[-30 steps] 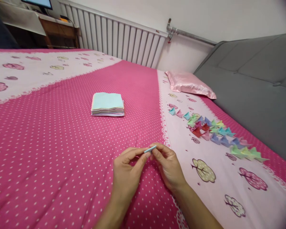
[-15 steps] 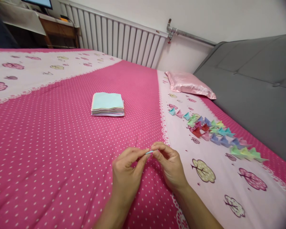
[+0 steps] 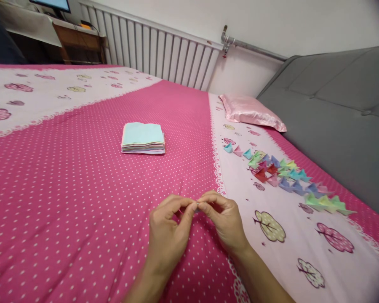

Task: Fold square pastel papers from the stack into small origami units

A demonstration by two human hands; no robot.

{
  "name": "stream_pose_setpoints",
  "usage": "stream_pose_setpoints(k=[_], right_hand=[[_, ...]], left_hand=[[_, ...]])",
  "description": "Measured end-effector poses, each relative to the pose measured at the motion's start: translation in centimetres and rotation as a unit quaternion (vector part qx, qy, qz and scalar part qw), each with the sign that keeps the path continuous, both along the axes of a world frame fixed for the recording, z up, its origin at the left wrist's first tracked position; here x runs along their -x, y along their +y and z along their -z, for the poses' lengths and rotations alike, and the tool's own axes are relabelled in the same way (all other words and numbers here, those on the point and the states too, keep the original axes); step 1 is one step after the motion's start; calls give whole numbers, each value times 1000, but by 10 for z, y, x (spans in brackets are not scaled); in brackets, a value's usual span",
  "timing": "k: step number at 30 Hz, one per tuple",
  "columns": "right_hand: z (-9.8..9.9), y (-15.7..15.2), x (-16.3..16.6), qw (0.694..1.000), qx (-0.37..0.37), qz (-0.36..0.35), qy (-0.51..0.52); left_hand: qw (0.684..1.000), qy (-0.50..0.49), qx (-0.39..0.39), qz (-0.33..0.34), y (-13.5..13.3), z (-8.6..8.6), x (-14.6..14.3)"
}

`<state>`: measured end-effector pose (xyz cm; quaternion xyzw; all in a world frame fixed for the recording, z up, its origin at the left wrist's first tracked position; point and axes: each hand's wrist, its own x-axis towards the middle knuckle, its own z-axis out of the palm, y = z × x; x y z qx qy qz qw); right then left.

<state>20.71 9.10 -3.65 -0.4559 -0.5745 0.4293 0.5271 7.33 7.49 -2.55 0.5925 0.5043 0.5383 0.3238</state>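
Observation:
My left hand (image 3: pixel 170 227) and my right hand (image 3: pixel 225 219) meet above the pink dotted bedspread, fingertips almost touching. Between them both pinch a small folded piece of paper (image 3: pixel 197 203), mostly covered by thumbs and forefingers. Only a thin edge of it shows, so its folded shape cannot be made out. Beyond my hands, to the left, lies a stack of square coloured paper (image 3: pixel 142 134) with a light blue sheet on top. Several small folded paper boats (image 3: pixel 272 169) in blue, pink, green, red, purple and yellow stand in rows to the right.
The bedspread (image 3: pixel 82 176) has pink dotted and white tree-print bands. A pink satin pillow (image 3: pixel 251 111) lies near the grey padded headboard (image 3: pixel 334 92). Along the wall runs a white radiator (image 3: pixel 158 46) with a pipe. A desk (image 3: pixel 77 37) with a monitor stands at the far left.
My fingertips have drawn closer together and slightly lower over the paper. The light blue strip that showed between them is now nearly hidden. The stack and boats stay put.

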Motion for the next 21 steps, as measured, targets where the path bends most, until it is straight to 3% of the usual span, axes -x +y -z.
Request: stream_pose_setpoints(k=[13,16,21], right_hand=[[-5,-1,-4,993,-52,32,-99],[-3,-1,-3,998,-26,26,-60],[3,-1,2,991,82,19,102]], left_hand=[[1000,24,-6,3,-2,2,0],[1000,14,11,-15,-1,2,-1],[993,-71,95,-10,2,4,-5]])
